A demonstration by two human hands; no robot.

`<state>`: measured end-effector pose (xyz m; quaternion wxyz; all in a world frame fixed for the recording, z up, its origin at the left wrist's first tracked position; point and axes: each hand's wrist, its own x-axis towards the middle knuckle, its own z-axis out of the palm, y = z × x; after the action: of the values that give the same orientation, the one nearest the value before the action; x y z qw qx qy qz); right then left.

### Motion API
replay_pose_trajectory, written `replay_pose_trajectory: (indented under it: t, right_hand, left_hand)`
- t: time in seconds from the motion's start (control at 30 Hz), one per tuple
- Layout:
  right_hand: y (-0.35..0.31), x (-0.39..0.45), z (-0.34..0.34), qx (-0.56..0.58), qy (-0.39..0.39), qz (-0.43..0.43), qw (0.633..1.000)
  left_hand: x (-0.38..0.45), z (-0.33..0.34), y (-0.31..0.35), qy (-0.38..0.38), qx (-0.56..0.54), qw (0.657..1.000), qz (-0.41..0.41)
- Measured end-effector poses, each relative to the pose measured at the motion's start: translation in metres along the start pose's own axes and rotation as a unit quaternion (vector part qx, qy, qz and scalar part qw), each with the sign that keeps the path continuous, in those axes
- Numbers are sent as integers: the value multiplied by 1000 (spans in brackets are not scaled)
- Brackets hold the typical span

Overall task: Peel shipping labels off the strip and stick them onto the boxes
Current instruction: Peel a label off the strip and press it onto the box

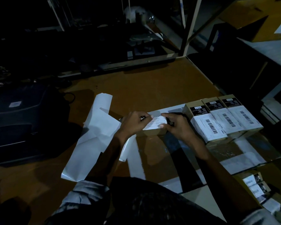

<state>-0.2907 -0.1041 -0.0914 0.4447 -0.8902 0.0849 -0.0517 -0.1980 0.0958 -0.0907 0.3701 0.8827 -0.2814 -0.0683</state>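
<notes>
A small brown box [152, 133] sits mid-table with a white shipping label [156, 123] on its top. My left hand [133, 123] has its fingers curled on the label's left edge. My right hand [177, 125] holds the label's right side between thumb and fingers. White backing strips [94, 135] lie crumpled to the left of the box. To the right stand three brown boxes [224, 117] in a row, each with a barcode label on top.
A large taped carton [161, 158] lies flat under the boxes. A dark printer-like machine [19, 120] sits at the left. More labelled boxes [256, 189] are at the lower right. Shelving frames [190, 26] and another table [274, 49] stand beyond.
</notes>
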Motion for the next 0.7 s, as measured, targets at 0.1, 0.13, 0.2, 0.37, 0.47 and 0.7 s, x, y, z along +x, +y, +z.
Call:
replay_pose_trajectory:
  t: [0.1, 0.13, 0.2, 0.37, 0.47, 0.7]
  right_hand:
    - [-8, 7, 2, -33, 36, 19, 999]
    - [-11, 9, 4, -52, 40, 22, 998]
    - [-15, 14, 7, -70, 26, 39, 996]
    - [-22, 17, 1, -68, -56, 99, 991]
    - [-20, 17, 0, -13, -83, 124, 989]
    - [-18, 12, 5, 8, -28, 117, 993]
  left_hand:
    - [4, 4, 6, 22, 33, 999, -8]
    - [5, 5, 7, 22, 47, 999, -10]
    - [8, 6, 7, 15, 57, 998, -14]
    - [8, 5, 2, -19, 30, 999, -19]
    - [8, 6, 4, -15, 21, 1000, -15]
    - [7, 2, 8, -19, 28, 999, -41]
